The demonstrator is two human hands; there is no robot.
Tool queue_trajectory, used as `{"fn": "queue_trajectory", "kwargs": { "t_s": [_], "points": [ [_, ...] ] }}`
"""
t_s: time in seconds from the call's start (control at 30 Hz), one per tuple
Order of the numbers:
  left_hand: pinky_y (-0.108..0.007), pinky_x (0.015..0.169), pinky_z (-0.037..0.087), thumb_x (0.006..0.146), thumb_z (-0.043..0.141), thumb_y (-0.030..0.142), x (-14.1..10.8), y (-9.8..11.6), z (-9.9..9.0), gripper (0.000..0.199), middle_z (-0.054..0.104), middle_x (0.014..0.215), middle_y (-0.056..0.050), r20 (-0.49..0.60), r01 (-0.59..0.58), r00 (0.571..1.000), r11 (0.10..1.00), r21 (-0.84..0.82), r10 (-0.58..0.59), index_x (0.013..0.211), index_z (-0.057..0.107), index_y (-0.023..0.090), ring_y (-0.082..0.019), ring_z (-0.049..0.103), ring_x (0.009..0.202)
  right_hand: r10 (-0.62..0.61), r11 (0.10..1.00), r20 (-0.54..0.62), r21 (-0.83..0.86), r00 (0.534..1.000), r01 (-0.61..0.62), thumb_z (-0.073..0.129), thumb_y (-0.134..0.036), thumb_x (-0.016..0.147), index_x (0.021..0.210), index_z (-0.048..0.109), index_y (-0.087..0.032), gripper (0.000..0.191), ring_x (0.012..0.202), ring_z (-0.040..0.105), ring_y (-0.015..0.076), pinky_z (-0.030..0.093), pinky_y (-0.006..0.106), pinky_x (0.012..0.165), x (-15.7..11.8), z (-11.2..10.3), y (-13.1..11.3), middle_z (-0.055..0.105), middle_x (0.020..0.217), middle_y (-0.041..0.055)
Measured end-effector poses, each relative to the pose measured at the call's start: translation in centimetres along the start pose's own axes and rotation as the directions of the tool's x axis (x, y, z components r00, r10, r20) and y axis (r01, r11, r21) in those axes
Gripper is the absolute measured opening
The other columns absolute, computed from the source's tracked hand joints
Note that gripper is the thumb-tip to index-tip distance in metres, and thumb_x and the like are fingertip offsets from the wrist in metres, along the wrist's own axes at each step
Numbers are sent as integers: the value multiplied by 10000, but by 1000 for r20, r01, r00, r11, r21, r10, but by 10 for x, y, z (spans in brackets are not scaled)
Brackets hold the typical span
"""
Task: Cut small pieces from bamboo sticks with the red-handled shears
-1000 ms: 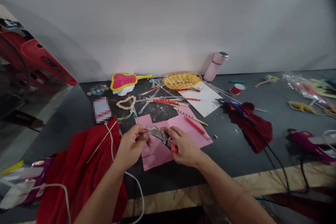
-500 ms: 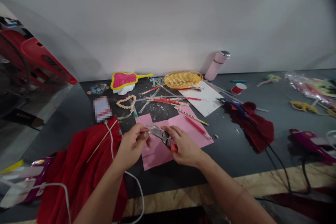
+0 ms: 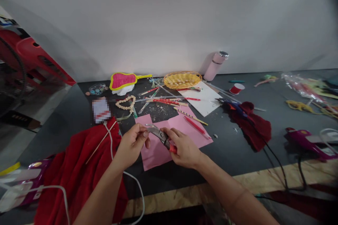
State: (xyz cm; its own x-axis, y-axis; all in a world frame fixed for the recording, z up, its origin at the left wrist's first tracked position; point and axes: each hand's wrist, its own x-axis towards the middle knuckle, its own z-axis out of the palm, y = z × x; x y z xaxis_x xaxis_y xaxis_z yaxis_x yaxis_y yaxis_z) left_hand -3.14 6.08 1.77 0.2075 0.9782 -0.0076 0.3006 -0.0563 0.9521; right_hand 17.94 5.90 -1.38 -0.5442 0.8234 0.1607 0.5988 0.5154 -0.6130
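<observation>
My right hand point(image 3: 182, 146) is closed round the red handles of a pair of pliers point(image 3: 160, 134), whose metal jaws point to the left. Close to the jaw tips, my left hand point(image 3: 134, 143) is pinched shut; whatever lies between its fingertips is too small to make out. Both hands are over a sheet of pink paper point(image 3: 154, 158) on the dark table. On that paper's right side lie a red pen point(image 3: 196, 126) and a dotted stick point(image 3: 190, 116).
A heart-shaped beaded ring point(image 3: 125, 104), several red-wrapped sticks point(image 3: 166, 101) and a yellow wicker basket point(image 3: 182, 80) lie behind. A pink bottle point(image 3: 215, 66) stands by the wall. Red cloth point(image 3: 79, 168) with a white cable is at left; a glue gun point(image 3: 235, 105) rests on dark red cloth at right.
The view has shifted slightly, so things on the table appear a little further left. Both hands keep nearly the same pose, with the pliers still in my right hand.
</observation>
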Motion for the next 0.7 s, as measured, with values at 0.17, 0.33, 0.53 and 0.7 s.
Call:
{"fn": "queue_trajectory", "kwargs": {
  "t_s": [0.17, 0.33, 0.53, 0.7],
  "points": [
    [-235, 637, 445, 836, 555, 315, 1, -1, 6, 133, 698, 788, -19, -170, -32, 983, 975, 222, 72, 858, 603, 193, -155, 637, 723, 37, 999, -26, 2, 999, -37, 480, -74, 664, 1337, 329, -198, 701, 975, 536, 219, 457, 370, 889, 1, 2, 2, 530, 1121, 89],
    [-218, 577, 417, 862, 514, 293, -2, 2, 8, 171, 698, 734, -6, -210, -43, 970, 939, 342, 121, 817, 650, 201, -134, 612, 638, -4, 999, -19, -32, 1000, 3, 482, -65, 616, 1367, 298, -196, 784, 1094, 475, 239, 411, 403, 966, 1, 2, 6, 489, 1193, 101],
    [-201, 470, 349, 863, 496, 266, -3, 3, 1, 171, 666, 650, 1, -69, -50, 996, 985, 164, 62, 826, 630, 166, -92, 501, 483, -33, 999, 10, -11, 999, 33, 473, -58, 585, 1352, 318, -200, 796, 1104, 468, 245, 397, 416, 976, 1, 0, 6, 492, 1186, 94],
    [-200, 510, 357, 864, 495, 263, 0, 3, -2, 169, 659, 653, 8, -51, -52, 997, 986, 157, 60, 827, 627, 163, -94, 509, 528, -17, 1000, 8, 7, 1000, 17, 479, -59, 595, 1335, 334, -196, 766, 1039, 507, 227, 427, 381, 939, 1, 2, 3, 511, 1138, 90]
  ]
}}
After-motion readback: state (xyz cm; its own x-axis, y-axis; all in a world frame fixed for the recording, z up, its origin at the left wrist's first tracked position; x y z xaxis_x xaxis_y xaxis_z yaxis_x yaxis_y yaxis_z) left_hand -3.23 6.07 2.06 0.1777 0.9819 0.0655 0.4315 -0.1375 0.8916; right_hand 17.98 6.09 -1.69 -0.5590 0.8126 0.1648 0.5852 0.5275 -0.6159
